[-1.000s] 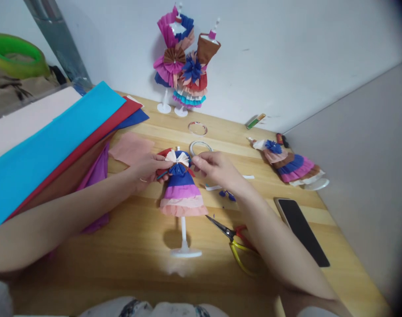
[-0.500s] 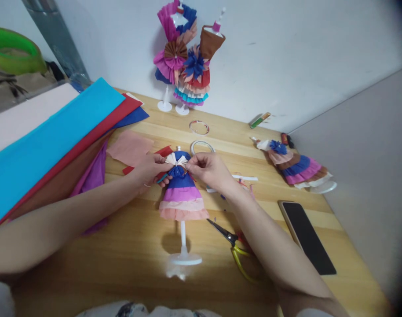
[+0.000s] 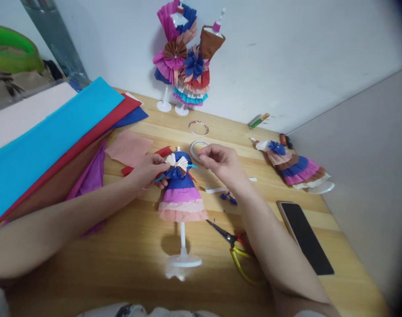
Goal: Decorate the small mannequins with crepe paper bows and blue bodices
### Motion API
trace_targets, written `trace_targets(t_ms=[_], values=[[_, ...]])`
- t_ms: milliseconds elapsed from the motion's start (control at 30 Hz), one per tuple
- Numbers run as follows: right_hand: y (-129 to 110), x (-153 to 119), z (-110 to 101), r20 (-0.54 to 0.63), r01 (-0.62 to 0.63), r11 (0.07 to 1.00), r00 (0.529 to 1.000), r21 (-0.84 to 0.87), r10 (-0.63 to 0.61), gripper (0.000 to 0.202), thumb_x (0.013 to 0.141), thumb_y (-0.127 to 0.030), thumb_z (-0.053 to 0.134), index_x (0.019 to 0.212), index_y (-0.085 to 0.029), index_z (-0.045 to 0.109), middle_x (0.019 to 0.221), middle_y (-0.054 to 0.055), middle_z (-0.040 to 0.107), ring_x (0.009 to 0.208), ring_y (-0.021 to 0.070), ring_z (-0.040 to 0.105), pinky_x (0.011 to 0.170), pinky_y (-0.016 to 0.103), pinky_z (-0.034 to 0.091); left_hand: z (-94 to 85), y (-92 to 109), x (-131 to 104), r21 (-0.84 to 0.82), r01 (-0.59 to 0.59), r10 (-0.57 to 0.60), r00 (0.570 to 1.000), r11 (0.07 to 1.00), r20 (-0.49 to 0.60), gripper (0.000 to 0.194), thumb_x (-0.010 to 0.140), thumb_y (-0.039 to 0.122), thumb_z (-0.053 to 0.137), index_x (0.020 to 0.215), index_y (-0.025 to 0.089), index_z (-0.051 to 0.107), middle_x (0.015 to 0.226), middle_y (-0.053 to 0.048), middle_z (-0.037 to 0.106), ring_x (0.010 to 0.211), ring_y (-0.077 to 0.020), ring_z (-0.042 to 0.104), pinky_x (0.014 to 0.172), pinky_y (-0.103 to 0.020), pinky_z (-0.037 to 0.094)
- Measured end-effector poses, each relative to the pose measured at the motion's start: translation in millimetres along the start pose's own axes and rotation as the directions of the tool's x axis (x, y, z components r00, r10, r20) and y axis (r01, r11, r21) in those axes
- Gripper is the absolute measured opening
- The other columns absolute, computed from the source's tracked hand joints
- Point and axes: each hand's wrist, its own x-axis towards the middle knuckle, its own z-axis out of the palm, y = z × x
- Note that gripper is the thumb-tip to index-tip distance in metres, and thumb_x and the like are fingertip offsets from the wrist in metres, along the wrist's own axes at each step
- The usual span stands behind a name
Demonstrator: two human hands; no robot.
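A small dress form (image 3: 183, 198) wears a layered paper dress in blue, purple and pink, its white stand pointing toward me. On its chest sits a white pleated bow (image 3: 176, 163) with brown and blue pleats below it. My left hand (image 3: 152, 169) pinches the bow's left side, fingers closed. Turquoise strips show beside the bodice on both sides. My right hand (image 3: 219, 160) is off the dress to the right, fingers curled with thumb and fingertips close together, over the edge of a white tape ring (image 3: 196, 152); whether anything is between them is too small to tell.
Coloured crepe paper sheets (image 3: 56, 119) lie at left, near a pink piece (image 3: 130, 147). Scissors (image 3: 232, 240) and a phone (image 3: 306, 237) lie at right, below another dressed form (image 3: 295, 167). Two dressed forms (image 3: 174, 57) stand by the wall. Paper scraps (image 3: 228, 197) lie near my right wrist.
My right hand has left the bow and moved right and slightly up, over the tape ring. A turquoise strip now shows right of the bow. My left hand stays at the bow.
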Motion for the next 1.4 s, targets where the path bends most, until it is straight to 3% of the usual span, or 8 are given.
trace_targets(t_ms=[167, 300, 533, 667, 800, 867, 1033, 1400], values=[[-1, -11, 4, 0.118, -0.046, 0.981, 0.991, -0.189, 0.069, 0.027, 0.069, -0.032, 0.069, 0.089, -0.016, 0.063, 0.067, 0.001, 0.061, 0.056, 0.0129, 0.050, 0.054, 0.026, 0.038, 0.1, -1, 1, 0.017, 0.002, -0.002, 1.000, 1.000, 0.016, 0.016, 0.082, 0.013, 0.062, 0.070, 0.016, 0.051, 0.042, 0.001, 0.058, 0.034, -0.0132, 0.055, 0.032, -0.018, 0.043], [0, -20, 15, 0.069, -0.009, 0.955, 0.997, -0.295, 0.031, 0.005, 0.073, -0.020, 0.063, 0.073, -0.016, 0.065, 0.059, 0.000, 0.060, 0.052, 0.0114, 0.048, 0.053, 0.025, 0.034, 2.1, 1, -1, 0.034, 0.022, -0.022, 1.000, 0.999, -0.008, 0.019, 0.083, 0.012, 0.061, 0.069, 0.016, 0.050, 0.040, 0.001, 0.057, 0.033, -0.0127, 0.055, 0.033, -0.018, 0.043], [1, -22, 20, 0.104, -0.045, 0.991, 0.993, -0.127, 0.058, 0.012, 0.074, -0.022, 0.060, 0.065, -0.016, 0.065, 0.057, 0.001, 0.061, 0.049, 0.0105, 0.048, 0.050, 0.023, 0.036, 5.6, 1, -1, 0.032, 0.026, -0.026, 0.999, 0.999, -0.022, 0.022, 0.086, 0.011, 0.057, 0.066, 0.016, 0.048, 0.041, 0.002, 0.058, 0.032, -0.0120, 0.054, 0.032, -0.018, 0.043], [-2, -22, 21, 0.169, -0.064, 0.986, 0.981, -0.156, 0.091, 0.016, 0.074, -0.023, 0.059, 0.061, -0.015, 0.064, 0.055, 0.001, 0.058, 0.050, 0.0101, 0.045, 0.048, 0.022, 0.032, 5.6, 1, 1, 0.038, 0.026, -0.026, 1.000, 0.999, -0.011, 0.022, 0.086, 0.011, 0.055, 0.065, 0.016, 0.049, 0.040, 0.001, 0.058, 0.031, -0.0127, 0.054, 0.032, -0.019, 0.044], [-8, -22, 14, 0.274, -0.001, 0.981, 0.960, -0.196, 0.056, 0.021, 0.077, -0.028, 0.057, 0.062, -0.015, 0.066, 0.054, -0.001, 0.051, 0.052, 0.0093, 0.039, 0.049, 0.022, 0.029, 5.4, 0, 2, 0.052, 0.025, -0.025, 1.000, 0.998, -0.008, 0.023, 0.086, 0.012, 0.055, 0.064, 0.017, 0.048, 0.039, 0.002, 0.058, 0.030, -0.0132, 0.054, 0.032, -0.019, 0.044], [-9, -19, 10, 0.255, -0.014, 0.980, 0.965, -0.199, 0.066, 0.025, 0.077, -0.033, 0.057, 0.062, -0.015, 0.065, 0.054, -0.001, 0.049, 0.052, 0.0095, 0.039, 0.049, 0.023, 0.029, 5.6, 1, 3, 0.057, 0.022, -0.022, 1.000, 0.998, -0.007, 0.024, 0.086, 0.012, 0.055, 0.064, 0.017, 0.047, 0.039, 0.002, 0.058, 0.031, -0.0134, 0.054, 0.031, -0.020, 0.044], [-3, -5, 10, 0.084, -0.046, 0.974, 0.994, -0.220, 0.066, 0.038, 0.077, -0.047, 0.058, 0.054, -0.016, 0.056, 0.049, -0.004, 0.037, 0.050, 0.0083, 0.030, 0.047, 0.024, 0.023, 6.0, 2, 3, 0.078, 0.023, -0.023, 1.000, 0.997, -0.008, 0.025, 0.087, 0.011, 0.055, 0.064, 0.017, 0.047, 0.039, 0.002, 0.058, 0.029, -0.0132, 0.054, 0.029, -0.019, 0.043], [8, -5, 22, 0.073, -0.101, 0.978, 0.991, -0.181, 0.115, 0.035, 0.074, -0.045, 0.058, 0.052, -0.017, 0.056, 0.047, -0.003, 0.043, 0.048, 0.0090, 0.033, 0.046, 0.024, 0.025, 12.9, 2, 3, 0.171, 0.007, -0.002, 1.000, 0.985, -0.027, 0.022, 0.084, 0.013, 0.058, 0.064, 0.016, 0.048, 0.040, 0.002, 0.058, 0.030, -0.0125, 0.054, 0.029, -0.019, 0.043]])
